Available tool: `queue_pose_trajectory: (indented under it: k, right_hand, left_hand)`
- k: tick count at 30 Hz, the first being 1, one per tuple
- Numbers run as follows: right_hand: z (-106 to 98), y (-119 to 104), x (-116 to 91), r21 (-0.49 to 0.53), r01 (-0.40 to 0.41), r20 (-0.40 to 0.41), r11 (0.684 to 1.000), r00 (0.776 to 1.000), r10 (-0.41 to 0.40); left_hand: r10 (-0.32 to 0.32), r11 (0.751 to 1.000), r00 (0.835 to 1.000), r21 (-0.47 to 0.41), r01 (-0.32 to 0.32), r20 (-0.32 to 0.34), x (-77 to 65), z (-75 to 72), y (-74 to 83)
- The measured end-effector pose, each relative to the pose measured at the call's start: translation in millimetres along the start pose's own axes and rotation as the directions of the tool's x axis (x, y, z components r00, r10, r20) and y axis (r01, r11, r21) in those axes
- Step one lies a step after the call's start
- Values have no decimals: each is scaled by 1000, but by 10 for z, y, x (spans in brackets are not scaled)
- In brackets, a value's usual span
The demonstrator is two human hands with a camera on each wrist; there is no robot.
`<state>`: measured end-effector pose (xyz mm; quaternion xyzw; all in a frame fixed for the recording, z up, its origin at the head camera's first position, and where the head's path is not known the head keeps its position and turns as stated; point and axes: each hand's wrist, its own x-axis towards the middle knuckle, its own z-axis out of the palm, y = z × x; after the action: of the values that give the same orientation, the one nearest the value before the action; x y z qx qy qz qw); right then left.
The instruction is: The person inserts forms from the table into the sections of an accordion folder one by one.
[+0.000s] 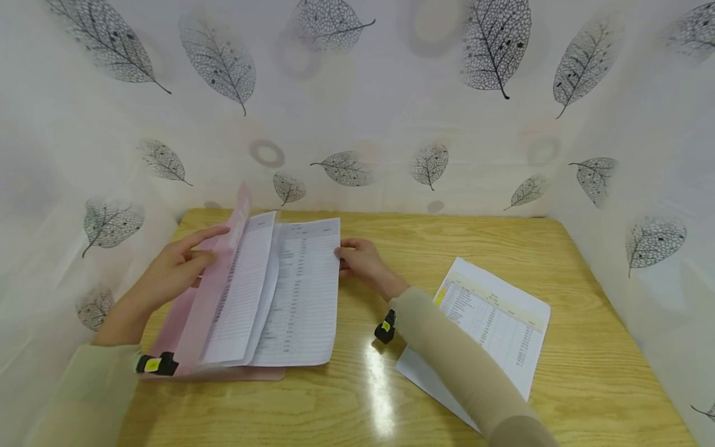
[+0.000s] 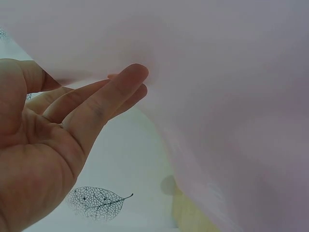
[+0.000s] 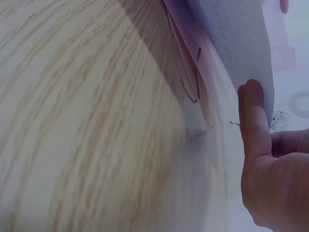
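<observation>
A pink folder (image 1: 215,292) stands partly open on the left of the table, its cover raised. My left hand (image 1: 179,267) holds that cover near its upper edge; in the left wrist view the hand (image 2: 72,116) has fingers on both sides of the pink plastic (image 2: 217,87). Inside the folder are white printed sheets (image 1: 242,285). The rightmost printed sheet (image 1: 304,292) extends past the folder, and my right hand (image 1: 363,261) pinches its right edge. In the right wrist view, fingers of the right hand (image 3: 270,164) lie against the sheet's back (image 3: 236,43).
Another printed sheet (image 1: 497,329) with a yellow mark lies on the right of the wooden table (image 1: 447,236), partly under my right forearm (image 1: 463,366). A pale curtain (image 1: 368,112) with a leaf print surrounds the table at the back and sides.
</observation>
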<state>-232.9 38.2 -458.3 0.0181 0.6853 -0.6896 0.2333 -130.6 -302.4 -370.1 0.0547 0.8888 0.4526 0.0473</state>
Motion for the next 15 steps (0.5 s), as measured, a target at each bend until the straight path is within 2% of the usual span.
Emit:
queue_pose_trajectory:
  k: [5, 15]
  right_hand:
    - [63, 11, 16, -14, 11, 10, 1000, 1000, -11]
    - [177, 14, 58, 10, 10, 13, 1000, 1000, -10]
  left_hand:
    - [-1, 1000, 1000, -1, 1, 5, 2, -1, 22]
    - [39, 999, 999, -32, -39, -1, -2, 17, 21]
